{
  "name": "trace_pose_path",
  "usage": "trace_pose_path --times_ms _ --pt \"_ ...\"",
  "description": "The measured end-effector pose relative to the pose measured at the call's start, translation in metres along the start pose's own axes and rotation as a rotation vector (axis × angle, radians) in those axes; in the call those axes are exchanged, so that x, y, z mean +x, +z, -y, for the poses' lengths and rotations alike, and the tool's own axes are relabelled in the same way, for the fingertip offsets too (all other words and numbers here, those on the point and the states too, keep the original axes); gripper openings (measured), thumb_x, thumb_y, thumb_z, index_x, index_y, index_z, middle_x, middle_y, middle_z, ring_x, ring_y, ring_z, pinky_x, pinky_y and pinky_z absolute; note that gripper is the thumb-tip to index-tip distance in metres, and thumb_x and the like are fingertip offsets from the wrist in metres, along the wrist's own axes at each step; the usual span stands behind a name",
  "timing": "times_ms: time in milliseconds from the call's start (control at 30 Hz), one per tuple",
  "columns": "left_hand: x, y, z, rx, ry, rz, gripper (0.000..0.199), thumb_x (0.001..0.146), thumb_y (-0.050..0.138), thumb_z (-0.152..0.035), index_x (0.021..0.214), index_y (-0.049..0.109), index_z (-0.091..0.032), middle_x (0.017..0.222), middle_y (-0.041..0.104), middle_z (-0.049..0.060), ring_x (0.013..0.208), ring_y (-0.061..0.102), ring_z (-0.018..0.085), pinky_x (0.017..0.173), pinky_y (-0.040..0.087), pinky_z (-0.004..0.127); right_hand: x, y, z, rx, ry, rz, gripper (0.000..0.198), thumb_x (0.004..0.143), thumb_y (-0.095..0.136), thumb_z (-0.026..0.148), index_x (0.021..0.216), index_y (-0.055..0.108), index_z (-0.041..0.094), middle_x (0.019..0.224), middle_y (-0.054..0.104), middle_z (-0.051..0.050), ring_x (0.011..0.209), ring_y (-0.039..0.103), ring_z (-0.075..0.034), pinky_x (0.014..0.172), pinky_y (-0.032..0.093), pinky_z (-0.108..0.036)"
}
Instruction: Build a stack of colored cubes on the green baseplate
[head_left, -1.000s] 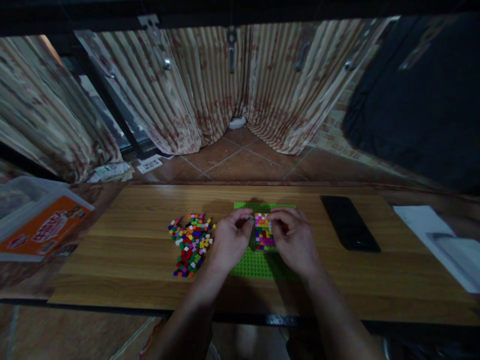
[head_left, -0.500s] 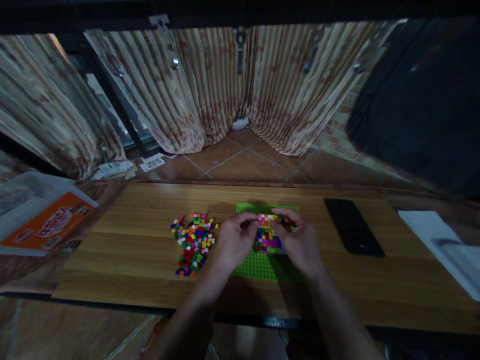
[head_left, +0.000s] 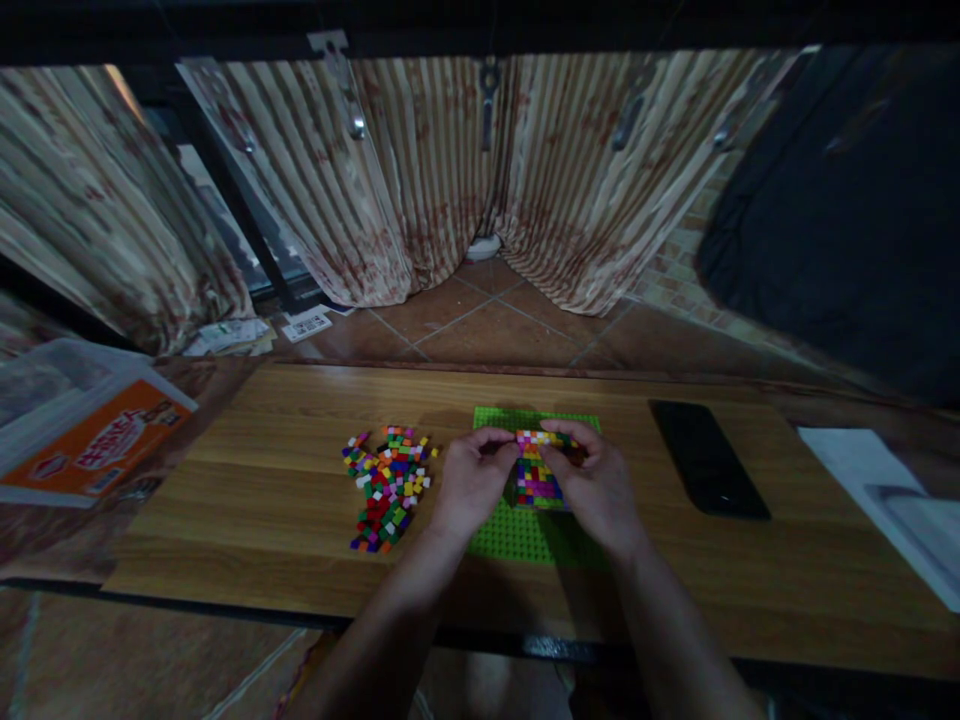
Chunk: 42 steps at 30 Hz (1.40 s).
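A wall-like block of small multicoloured toy bricks (head_left: pixel 537 478) is between my hands, over a green studded baseplate (head_left: pixel 510 535). My left hand (head_left: pixel 474 478) pinches with thumb and forefinger at the block's upper left corner. From the right, my right hand (head_left: pixel 598 488) grips its upper part, the thumb against the face and the forefinger curved along the top edge. My right fingers cover the block's right side. Whether a loose brick sits between my fingertips is too small to tell. Left of my hands lies a pile of loose coloured bricks (head_left: pixel 391 485).
All this is on a wooden tabletop (head_left: pixel 262 470). A black phone (head_left: pixel 709 460) lies to the right, with white paper (head_left: pixel 870 480) beyond it. A clear plastic box with an orange label (head_left: pixel 97 440) stands at the far left. Striped curtains (head_left: pixel 420 170) hang behind.
The view has shifted very slightly. Both hands stay at the upper part of the brick block, with hardly any finger movement visible.
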<state>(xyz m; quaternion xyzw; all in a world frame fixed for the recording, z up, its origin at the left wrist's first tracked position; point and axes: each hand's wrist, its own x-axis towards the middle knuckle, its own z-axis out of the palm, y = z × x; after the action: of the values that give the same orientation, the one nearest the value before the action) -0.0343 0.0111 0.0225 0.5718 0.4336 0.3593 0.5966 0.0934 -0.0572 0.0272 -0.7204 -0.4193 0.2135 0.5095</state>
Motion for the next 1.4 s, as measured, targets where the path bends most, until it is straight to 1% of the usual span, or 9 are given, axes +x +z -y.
trace_pose_path --times_ms 167,367,533,733,900,1067,1200,1300,1400 --pt "0.0008 0.0019 -0.0026 -0.062 -0.034 -0.019 0.011 0.069 0.065 -0.022 0.075 0.072 -0.016 0.056 0.063 -0.002 0.051 0.054 0.009 0.05 0.043 0.019 -0.0003 0.0004 0.0016 -0.038 -0.035 -0.017 0.026 0.076 0.059 0.026 0.099 0.07 0.021 0.097 0.071 -0.006 0.088 0.065 -0.022 0.081 0.05 -0.039" --pt "-0.0001 0.0035 -0.0065 -0.113 -0.099 -0.026 0.009 0.067 0.066 -0.021 0.073 0.07 -0.016 0.055 0.062 -0.002 0.051 0.054 0.009 0.05 0.044 0.02 0.0 0.002 0.0029 -0.052 -0.086 -0.008 0.021 0.077 0.058 0.025 0.093 0.07 0.021 0.1 0.069 -0.006 0.094 0.064 -0.023 0.085 0.048 -0.04" --pt "-0.0007 0.0059 -0.0045 -0.126 -0.084 -0.051 0.01 0.066 0.066 -0.021 0.072 0.071 -0.015 0.057 0.064 -0.001 0.051 0.055 0.01 0.052 0.045 0.021 0.0003 0.0038 0.0037 -0.063 -0.075 0.006 0.019 0.078 0.058 0.028 0.091 0.07 0.022 0.1 0.069 -0.006 0.094 0.063 -0.023 0.086 0.047 -0.041" --pt "0.0004 0.0069 -0.0019 -0.113 -0.054 -0.061 0.009 0.066 0.064 -0.019 0.071 0.071 -0.016 0.058 0.065 -0.001 0.052 0.056 0.01 0.051 0.046 0.02 0.0014 0.0058 0.005 -0.089 -0.066 0.006 0.02 0.077 0.06 0.033 0.09 0.07 0.022 0.096 0.07 -0.005 0.087 0.065 -0.022 0.08 0.05 -0.038" --pt "0.0007 0.0078 -0.0012 -0.148 -0.082 -0.059 0.009 0.065 0.064 -0.016 0.071 0.071 -0.016 0.06 0.066 -0.001 0.053 0.056 0.01 0.053 0.047 0.02 0.0026 0.0069 0.0063 -0.07 0.005 0.01 0.021 0.075 0.061 0.035 0.087 0.07 0.021 0.089 0.071 -0.005 0.077 0.065 -0.021 0.071 0.05 -0.034" --pt "0.0002 0.0077 -0.0011 -0.174 -0.096 -0.046 0.007 0.065 0.064 -0.016 0.07 0.07 -0.017 0.062 0.066 -0.001 0.055 0.058 0.011 0.057 0.049 0.022 0.003 0.0078 0.0071 -0.058 0.033 -0.007 0.022 0.073 0.063 0.035 0.086 0.07 0.02 0.085 0.071 -0.006 0.075 0.065 -0.021 0.067 0.05 -0.033" --pt "0.0001 0.0076 -0.0022 -0.134 -0.079 -0.06 0.007 0.067 0.063 -0.017 0.069 0.07 -0.017 0.059 0.064 -0.001 0.055 0.057 0.011 0.055 0.047 0.022 0.0019 0.0083 0.0082 -0.032 0.034 -0.009 0.021 0.074 0.063 0.035 0.087 0.07 0.02 0.086 0.071 -0.006 0.073 0.065 -0.02 0.064 0.05 -0.031" --pt "-0.0009 0.0082 -0.0015 -0.121 -0.065 -0.067 0.006 0.068 0.063 -0.016 0.069 0.069 -0.016 0.058 0.063 -0.002 0.054 0.055 0.01 0.054 0.045 0.021 0.0014 0.0086 0.0059 -0.003 0.04 0.005 0.023 0.075 0.064 0.038 0.088 0.069 0.02 0.087 0.071 -0.005 0.073 0.065 -0.02 0.064 0.051 -0.031" --pt "-0.0034 0.0069 0.0002 -0.122 -0.05 -0.056 0.007 0.07 0.063 -0.018 0.071 0.07 -0.015 0.06 0.063 -0.001 0.055 0.054 0.01 0.054 0.044 0.021 0.0013 0.0072 0.0021 -0.011 0.006 0.032 0.023 0.076 0.064 0.04 0.088 0.069 0.021 0.09 0.07 -0.005 0.08 0.066 -0.021 0.072 0.051 -0.034"
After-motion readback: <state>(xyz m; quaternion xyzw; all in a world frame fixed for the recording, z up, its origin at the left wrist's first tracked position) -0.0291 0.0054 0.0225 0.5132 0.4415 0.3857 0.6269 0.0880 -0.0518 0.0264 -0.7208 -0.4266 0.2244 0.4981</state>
